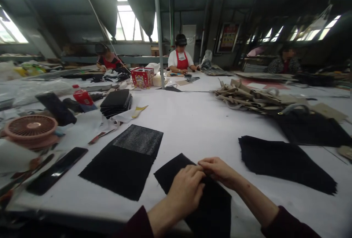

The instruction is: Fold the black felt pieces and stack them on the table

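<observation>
White bench (187,121) space stretches across the workroom, and a black cloth (213,208) lies at its near edge, directly under both hands. The left hand (188,186) curls its fingers down over the cloth; whether they grip it, I cannot tell. Beside them, the right hand (217,170) pinches the cloth's far edge between its fingers. Leftward lies a black panel (118,168), near a phone (56,172).

A hand could slide up the white table (187,121) between the black stack (115,99) and tan pile (247,97). The pink fan (31,127) blocks the left.
</observation>
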### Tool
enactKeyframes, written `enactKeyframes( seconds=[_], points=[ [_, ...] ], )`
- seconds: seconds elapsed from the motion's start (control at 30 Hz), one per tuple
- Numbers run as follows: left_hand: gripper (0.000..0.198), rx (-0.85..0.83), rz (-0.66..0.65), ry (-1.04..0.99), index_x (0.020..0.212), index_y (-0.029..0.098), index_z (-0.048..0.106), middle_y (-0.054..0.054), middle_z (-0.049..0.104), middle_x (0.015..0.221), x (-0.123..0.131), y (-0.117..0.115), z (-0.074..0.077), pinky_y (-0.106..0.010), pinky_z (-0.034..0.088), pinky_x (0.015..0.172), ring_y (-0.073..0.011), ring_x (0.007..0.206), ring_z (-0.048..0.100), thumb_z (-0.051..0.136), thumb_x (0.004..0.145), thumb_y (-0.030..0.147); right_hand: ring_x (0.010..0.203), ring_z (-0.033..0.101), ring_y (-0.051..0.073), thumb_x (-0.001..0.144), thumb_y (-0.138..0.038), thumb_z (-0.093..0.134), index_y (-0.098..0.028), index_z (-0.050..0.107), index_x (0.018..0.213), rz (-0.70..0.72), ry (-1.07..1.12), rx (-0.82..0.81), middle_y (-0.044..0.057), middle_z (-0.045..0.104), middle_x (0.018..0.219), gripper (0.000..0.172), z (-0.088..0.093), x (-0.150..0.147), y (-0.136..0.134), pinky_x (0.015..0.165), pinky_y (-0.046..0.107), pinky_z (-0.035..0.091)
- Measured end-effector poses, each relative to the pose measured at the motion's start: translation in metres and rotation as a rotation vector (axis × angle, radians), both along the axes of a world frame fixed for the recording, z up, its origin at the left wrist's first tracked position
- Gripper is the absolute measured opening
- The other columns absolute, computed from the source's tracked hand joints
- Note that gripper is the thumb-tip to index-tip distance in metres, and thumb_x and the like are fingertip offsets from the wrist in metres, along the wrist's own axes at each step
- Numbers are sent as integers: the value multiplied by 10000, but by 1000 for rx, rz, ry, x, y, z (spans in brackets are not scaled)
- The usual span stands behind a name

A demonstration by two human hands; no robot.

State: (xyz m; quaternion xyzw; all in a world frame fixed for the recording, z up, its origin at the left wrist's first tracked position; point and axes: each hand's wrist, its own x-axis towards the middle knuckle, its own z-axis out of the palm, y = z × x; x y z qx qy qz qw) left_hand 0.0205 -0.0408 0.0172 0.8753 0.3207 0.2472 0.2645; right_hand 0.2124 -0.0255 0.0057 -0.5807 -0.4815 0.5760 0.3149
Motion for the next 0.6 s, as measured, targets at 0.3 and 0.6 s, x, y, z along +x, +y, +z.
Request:
enactKeyframes(
  seconds=[0.3, 0.6],
  points=[
    [255, 189, 99, 364, 1121, 201, 586, -69, 600, 1154, -31, 34, -23, -417, 471, 922, -253, 1072, 548, 572, 869, 163, 778, 606, 199, 798, -262, 613, -162, 718, 960, -84, -368, 268, 58, 690, 819, 217, -19, -34, 12, 743, 317, 431],
    [146, 248, 98, 378, 1032, 198, 604, -61, 620, 1032, -44, 54, -22, -401, 496, 852, -240, 969, 570, 528, 913, 161, 817, 574, 194, 934, -144, 457, -234, 675, 1008, -181, -911, 764, 43, 607, 838, 247, -48, -67, -1, 694, 291, 424]
  ],
)
